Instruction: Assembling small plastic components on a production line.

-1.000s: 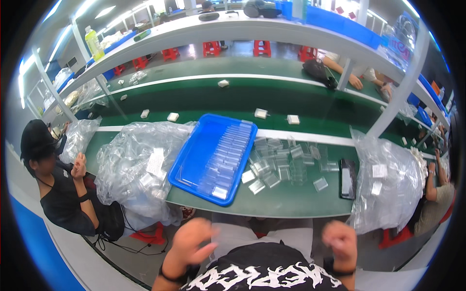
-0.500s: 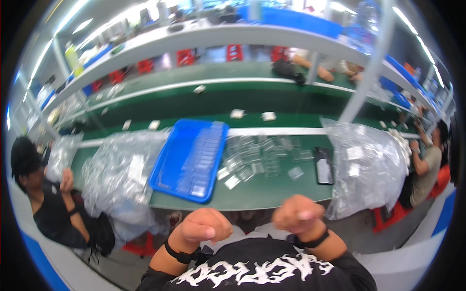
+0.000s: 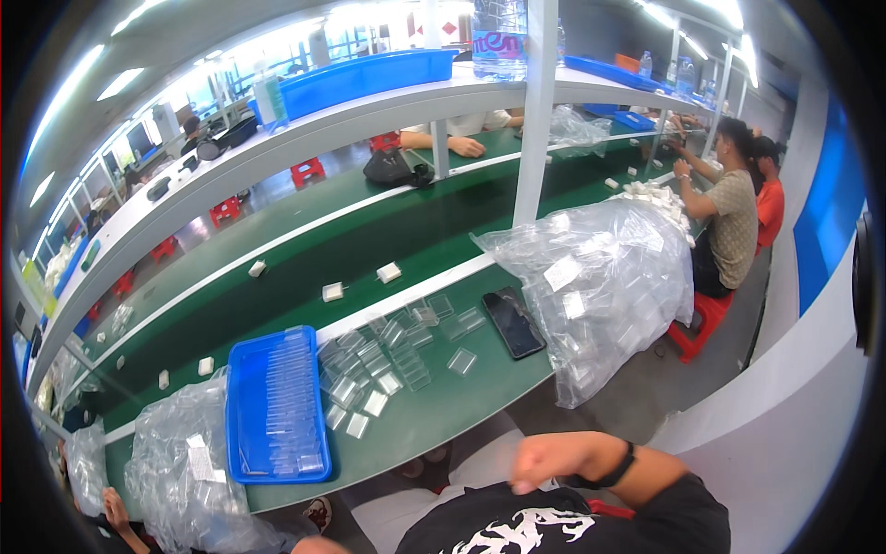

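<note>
My right hand (image 3: 557, 460), with a black band at the wrist, is held over my lap in front of the table edge. Its fingers are curled into a loose fist, slightly blurred, and nothing shows in it. Only a sliver of my left hand (image 3: 318, 546) shows at the lower edge; its fingers are hidden. On the green table (image 3: 434, 420) in front lie several small clear plastic cases (image 3: 406, 346), loosely spread. Left of them is a blue tray (image 3: 242, 406) holding a row of similar clear pieces (image 3: 292, 388). Neither hand touches these things.
A black phone (image 3: 514, 323) lies beside a big clear bag (image 3: 609, 295) of pieces. Another clear bag (image 3: 175, 452) sits left of the tray. White pieces (image 3: 389, 272) rest on the green belt (image 3: 305, 268). A shelf post (image 3: 536, 120) rises beyond; a co-worker (image 3: 724, 203) sits at right.
The view has swung to the right, so the table appears shifted left and tilted. My left hand has nearly left the picture at the bottom. My right hand remains curled over my lap.
</note>
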A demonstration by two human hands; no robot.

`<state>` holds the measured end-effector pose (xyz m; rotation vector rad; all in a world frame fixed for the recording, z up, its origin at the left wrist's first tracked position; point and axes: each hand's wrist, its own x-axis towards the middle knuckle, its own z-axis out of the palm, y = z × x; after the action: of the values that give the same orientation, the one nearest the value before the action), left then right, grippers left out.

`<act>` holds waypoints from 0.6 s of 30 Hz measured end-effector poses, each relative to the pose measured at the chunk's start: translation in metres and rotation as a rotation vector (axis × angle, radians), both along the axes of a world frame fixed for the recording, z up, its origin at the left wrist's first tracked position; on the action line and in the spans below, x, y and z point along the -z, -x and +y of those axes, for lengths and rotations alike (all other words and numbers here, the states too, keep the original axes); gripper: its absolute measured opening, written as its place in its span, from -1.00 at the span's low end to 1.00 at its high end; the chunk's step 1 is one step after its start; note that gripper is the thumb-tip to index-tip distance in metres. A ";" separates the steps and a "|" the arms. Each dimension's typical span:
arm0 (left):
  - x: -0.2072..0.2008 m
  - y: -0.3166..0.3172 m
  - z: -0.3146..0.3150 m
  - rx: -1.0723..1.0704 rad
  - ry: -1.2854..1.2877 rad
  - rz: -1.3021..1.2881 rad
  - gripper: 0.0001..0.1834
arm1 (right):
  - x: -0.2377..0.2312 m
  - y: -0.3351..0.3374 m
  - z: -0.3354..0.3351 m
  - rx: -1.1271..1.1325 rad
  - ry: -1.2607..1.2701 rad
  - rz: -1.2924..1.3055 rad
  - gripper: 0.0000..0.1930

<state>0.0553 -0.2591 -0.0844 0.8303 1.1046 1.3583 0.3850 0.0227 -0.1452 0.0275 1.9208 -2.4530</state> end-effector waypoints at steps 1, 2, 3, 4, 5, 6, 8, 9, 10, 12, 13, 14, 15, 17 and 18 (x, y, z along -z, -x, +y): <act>-0.001 0.005 -0.029 -0.073 0.090 -0.086 -0.47 | -0.010 -0.031 -0.002 0.087 -0.014 -0.065 -0.44; 0.008 0.019 -0.022 -0.060 0.106 -0.116 -0.47 | -0.009 -0.062 -0.008 0.224 -0.013 -0.103 -0.45; -0.002 0.021 -0.030 -0.022 0.089 -0.050 -0.47 | -0.044 -0.080 -0.019 0.351 -0.054 -0.190 -0.47; -0.013 0.026 -0.032 0.037 0.066 0.008 -0.48 | -0.059 -0.107 -0.032 0.442 -0.073 -0.246 -0.48; -0.026 0.031 -0.035 0.084 0.048 0.070 -0.48 | -0.082 -0.123 -0.043 0.489 -0.043 -0.282 -0.48; -0.037 0.036 -0.036 0.137 0.034 0.129 -0.48 | -0.104 -0.134 -0.056 0.542 -0.008 -0.322 -0.48; -0.059 0.043 -0.015 0.288 0.003 0.231 -0.49 | -0.151 -0.134 -0.069 0.531 -0.061 -0.377 -0.48; -0.073 0.045 -0.003 0.358 -0.020 0.286 -0.49 | -0.169 -0.129 -0.065 0.493 -0.126 -0.405 -0.48; -0.089 0.046 0.010 0.427 -0.050 0.352 -0.49 | -0.175 -0.127 -0.056 0.373 -0.175 -0.407 -0.49; -0.121 0.047 0.024 0.514 -0.130 0.498 -0.50 | -0.187 -0.106 -0.037 0.236 -0.309 -0.361 -0.50; -0.144 0.036 0.026 0.559 -0.180 0.580 -0.50 | -0.196 -0.097 -0.033 0.106 -0.435 -0.312 -0.50; -0.159 0.032 0.026 0.613 -0.230 0.665 -0.51 | -0.200 -0.070 -0.017 -0.058 -0.557 -0.216 -0.51; -0.173 0.023 0.038 0.674 -0.228 0.736 -0.52 | -0.205 -0.042 -0.005 -0.202 -0.668 -0.135 -0.51; -0.186 0.010 0.075 0.895 -0.335 0.921 -0.58 | -0.218 0.015 -0.008 -0.409 -0.859 -0.043 -0.57; -0.187 -0.004 0.091 0.942 -0.350 0.934 -0.60 | -0.221 0.040 -0.016 -0.458 -0.969 0.036 -0.62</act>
<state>0.0590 -0.1684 0.1024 2.0416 0.9005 0.3102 0.3448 0.0064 0.0760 -0.3829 2.5464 -1.1082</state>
